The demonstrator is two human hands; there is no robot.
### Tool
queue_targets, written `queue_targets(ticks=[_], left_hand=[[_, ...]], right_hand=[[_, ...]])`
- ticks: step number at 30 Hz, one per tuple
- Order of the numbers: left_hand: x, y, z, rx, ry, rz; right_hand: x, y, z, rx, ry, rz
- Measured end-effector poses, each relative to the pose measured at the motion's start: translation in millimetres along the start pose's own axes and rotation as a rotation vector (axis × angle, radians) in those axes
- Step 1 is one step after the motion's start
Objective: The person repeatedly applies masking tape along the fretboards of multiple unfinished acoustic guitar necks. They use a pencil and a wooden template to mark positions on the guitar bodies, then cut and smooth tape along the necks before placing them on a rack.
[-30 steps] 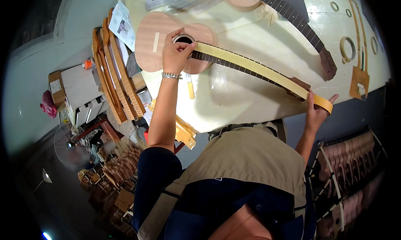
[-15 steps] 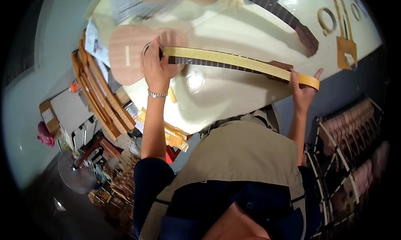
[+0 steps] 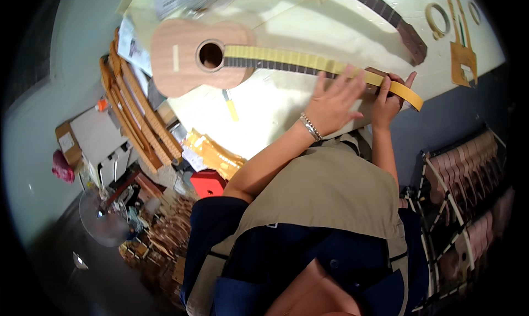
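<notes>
A small unfinished ukulele lies on the pale worktable, its round soundhole uncovered and its neck pointing right. Yellow masking tape runs lengthwise over the fretboard, from beside the soundhole toward the headstock. At the headstock end, my right hand grips the curved, deeper yellow part of the tape between thumb and fingers, with a finger sticking out past it. My left hand is spread flat over the neck and tape, slightly blurred; whether it touches them I cannot tell. Part of the headstock is hidden behind the hands and tape.
Another neck with a dark fretboard lies farther back. Rolls of tape and a tan flat tool are at the far right. Wooden necks stand at the left, a rack of instrument bodies at the right. A yellow-handled tool lies nearby.
My left hand has left the soundhole end and moved right along the neck, fingers now spread. The tape lies closer along the fretboard. My right hand still holds its right end.
</notes>
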State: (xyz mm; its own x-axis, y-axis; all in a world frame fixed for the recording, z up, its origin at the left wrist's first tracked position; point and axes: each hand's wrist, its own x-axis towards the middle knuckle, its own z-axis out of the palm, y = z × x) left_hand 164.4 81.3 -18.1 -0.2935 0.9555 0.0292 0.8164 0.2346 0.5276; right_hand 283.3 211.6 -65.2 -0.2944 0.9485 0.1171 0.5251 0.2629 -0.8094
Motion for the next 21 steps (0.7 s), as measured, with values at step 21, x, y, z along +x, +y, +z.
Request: queue_targets(ticks=[21], left_hand=[[6,-11,-19,-0.852,0.152,-0.466]], right_hand=[[1,16,15,-0.1,0.062,-0.136]])
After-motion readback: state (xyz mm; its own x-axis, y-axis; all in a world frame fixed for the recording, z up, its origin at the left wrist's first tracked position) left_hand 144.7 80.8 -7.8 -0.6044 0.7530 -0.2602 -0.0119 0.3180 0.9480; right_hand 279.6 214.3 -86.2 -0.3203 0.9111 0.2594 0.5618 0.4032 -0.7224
